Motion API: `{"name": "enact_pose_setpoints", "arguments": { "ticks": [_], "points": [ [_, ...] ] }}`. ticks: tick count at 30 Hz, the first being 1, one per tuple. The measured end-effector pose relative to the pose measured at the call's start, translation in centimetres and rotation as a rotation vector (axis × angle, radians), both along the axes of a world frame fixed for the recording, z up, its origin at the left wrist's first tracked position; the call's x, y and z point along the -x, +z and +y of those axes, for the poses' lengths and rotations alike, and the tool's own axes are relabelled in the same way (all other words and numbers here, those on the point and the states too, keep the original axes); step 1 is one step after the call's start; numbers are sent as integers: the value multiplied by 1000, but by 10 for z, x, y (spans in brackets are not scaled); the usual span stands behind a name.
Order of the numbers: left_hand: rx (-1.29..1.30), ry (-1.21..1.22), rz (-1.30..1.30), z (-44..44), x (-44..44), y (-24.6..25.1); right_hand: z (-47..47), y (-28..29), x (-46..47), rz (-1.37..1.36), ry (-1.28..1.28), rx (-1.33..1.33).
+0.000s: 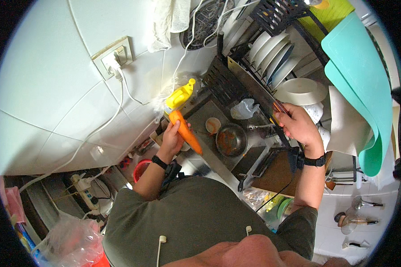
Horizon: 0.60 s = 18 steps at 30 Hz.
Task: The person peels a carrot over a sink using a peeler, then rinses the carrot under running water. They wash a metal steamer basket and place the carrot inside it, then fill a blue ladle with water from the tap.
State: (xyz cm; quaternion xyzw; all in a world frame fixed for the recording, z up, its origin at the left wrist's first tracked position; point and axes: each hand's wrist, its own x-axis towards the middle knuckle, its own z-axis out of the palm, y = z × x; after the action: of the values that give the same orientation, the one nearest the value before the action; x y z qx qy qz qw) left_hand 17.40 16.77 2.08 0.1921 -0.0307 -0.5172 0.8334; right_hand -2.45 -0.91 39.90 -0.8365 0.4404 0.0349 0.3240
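Note:
My left hand [174, 138] grips an orange carrot [186, 132], its thick end up and its thin end pointing down over the counter. My right hand [299, 123] is closed around the brown handle [280, 108] of a broad-bladed kitchen knife. The knife blade [250, 80] runs along the side of the black dish rack; whether it touches the rack I cannot tell. Below and between my hands is a dark round pan [231, 140] with orange scraps in it. A small white cup [213, 125], also holding orange bits, stands beside the pan.
White plates [270, 53] stand in the rack, near a hanging turquoise mat [357, 83]. A yellow-topped bottle [180, 95] is by the tiled wall. A faucet [260, 126] reaches toward the pan. A black-handled peeler [242, 183] lies near a brown board [279, 172]. White cords [120, 96] hang from the wall socket.

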Motion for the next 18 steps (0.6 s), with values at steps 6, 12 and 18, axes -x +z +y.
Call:
{"name": "enact_pose_setpoints", "arguments": {
  "ticks": [6,12,18],
  "points": [
    [-60,24,13,9,-2,4,-4,13,-17,102,192,334],
    [-57,36,-22,14,-2,5,7,27,-37,283,233,836],
    [-81,44,-9,21,1,3,0,41,-61,373,289,997]
  ]
}}
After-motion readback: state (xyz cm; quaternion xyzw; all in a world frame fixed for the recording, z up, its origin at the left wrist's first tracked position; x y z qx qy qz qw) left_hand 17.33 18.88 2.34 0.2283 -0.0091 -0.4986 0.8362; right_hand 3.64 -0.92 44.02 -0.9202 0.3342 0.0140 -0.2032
